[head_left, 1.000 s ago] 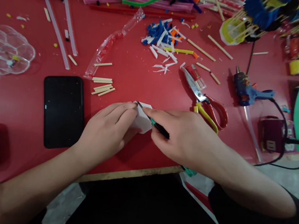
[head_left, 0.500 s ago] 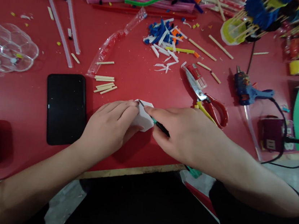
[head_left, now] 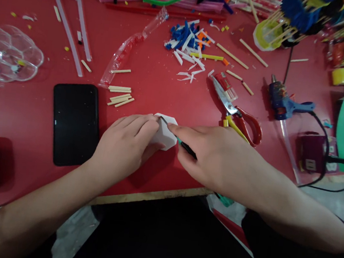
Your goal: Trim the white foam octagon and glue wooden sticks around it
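Observation:
A small white many-sided foam piece [head_left: 166, 134] rests at the front of the red table. My left hand [head_left: 128, 138] is closed on its left side, thumb along the near edge and fingers over the far left part. With my right hand [head_left: 210, 150] I grip a craft knife [head_left: 187, 149] that has a dark handle with a green part. Its thin blade touches the top of the foam piece near my left fingertips, and my index finger stretches along it. My palm hides the rear of the handle.
A black phone [head_left: 75, 124] lies left of my left hand, with short cut sticks [head_left: 119, 95] beyond it. Red-handled scissors [head_left: 231, 107] and a blue glue gun [head_left: 283, 101] lie to the right. Coloured scraps [head_left: 187, 43] are heaped farther back.
The knife blade and my right hand have shifted very slightly right on the foam piece. My left hand keeps its hold; the whole view has moved a little.

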### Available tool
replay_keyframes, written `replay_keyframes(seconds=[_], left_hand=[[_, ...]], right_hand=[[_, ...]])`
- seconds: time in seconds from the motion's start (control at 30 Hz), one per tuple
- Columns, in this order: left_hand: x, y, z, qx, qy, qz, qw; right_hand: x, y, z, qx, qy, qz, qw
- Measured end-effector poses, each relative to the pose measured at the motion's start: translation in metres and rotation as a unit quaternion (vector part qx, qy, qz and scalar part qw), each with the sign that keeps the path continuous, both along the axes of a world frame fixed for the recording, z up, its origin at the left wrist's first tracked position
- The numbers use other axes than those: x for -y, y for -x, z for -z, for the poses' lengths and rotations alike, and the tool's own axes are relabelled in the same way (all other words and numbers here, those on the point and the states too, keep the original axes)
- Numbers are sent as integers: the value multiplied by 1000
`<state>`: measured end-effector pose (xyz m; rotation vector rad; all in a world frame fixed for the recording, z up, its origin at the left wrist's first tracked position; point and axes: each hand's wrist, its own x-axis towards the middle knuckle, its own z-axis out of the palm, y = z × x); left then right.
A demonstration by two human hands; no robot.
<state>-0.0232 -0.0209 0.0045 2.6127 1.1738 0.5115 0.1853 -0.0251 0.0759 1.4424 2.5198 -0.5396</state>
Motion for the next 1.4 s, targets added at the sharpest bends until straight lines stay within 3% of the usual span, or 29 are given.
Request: replay_keyframes(seconds=[0.6, 1.4], left_hand=[[0, 0, 2, 15, 1, -4, 1000], [0, -1, 2, -20, 1, -9, 1000]], right_hand=[[6, -1, -4, 7, 31, 10, 999], [25, -12, 4, -13, 0, 11, 1000]])
